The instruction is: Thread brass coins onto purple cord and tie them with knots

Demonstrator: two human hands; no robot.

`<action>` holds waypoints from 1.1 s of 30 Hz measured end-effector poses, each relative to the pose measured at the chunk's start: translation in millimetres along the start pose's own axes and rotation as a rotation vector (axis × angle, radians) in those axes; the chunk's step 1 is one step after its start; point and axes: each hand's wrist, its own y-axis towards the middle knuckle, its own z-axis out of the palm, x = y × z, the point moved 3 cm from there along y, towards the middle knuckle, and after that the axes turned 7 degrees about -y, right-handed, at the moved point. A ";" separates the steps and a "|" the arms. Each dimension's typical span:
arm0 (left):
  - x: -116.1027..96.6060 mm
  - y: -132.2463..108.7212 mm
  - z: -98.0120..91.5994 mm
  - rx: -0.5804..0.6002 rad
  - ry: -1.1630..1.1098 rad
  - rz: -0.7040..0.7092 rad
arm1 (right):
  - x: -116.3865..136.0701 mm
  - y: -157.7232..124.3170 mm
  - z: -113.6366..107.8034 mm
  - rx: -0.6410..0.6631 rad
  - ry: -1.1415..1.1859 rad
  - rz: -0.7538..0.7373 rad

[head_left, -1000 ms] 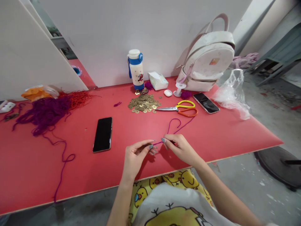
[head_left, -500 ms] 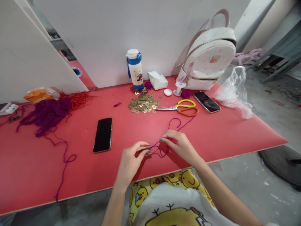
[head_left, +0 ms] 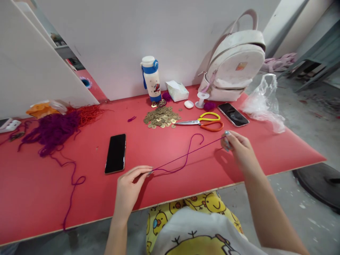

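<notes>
A thin purple cord (head_left: 186,156) runs taut between my two hands, low over the red table. My left hand (head_left: 130,186) pinches one end between thumb and fingers, near the table's front edge; whether a coin is also in that pinch is hidden. Farther right and higher, my right hand (head_left: 237,147) grips the cord with its fingers closed. A slack length of the same cord curls on the tabletop beneath the taut part. Beyond it lie a heap of brass-coloured holed coins (head_left: 162,117) and scissors (head_left: 199,122) with yellow and orange handles.
A black phone (head_left: 115,153) lies left of my hands, another phone (head_left: 233,114) at the right. Purple yarn (head_left: 54,129) is piled at the left. Behind stand a bottle (head_left: 151,78), a tissue pack (head_left: 177,91), a white spool (head_left: 202,100), a backpack (head_left: 233,67) and a plastic bag (head_left: 264,106).
My hands have moved apart, the left one to the left and the right one farther to the right. The cord between them has been drawn out straight.
</notes>
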 end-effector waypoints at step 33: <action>-24.4 11.8 45.7 0.041 -0.374 -0.038 | 37.2 10.2 115.0 0.545 -0.720 -0.509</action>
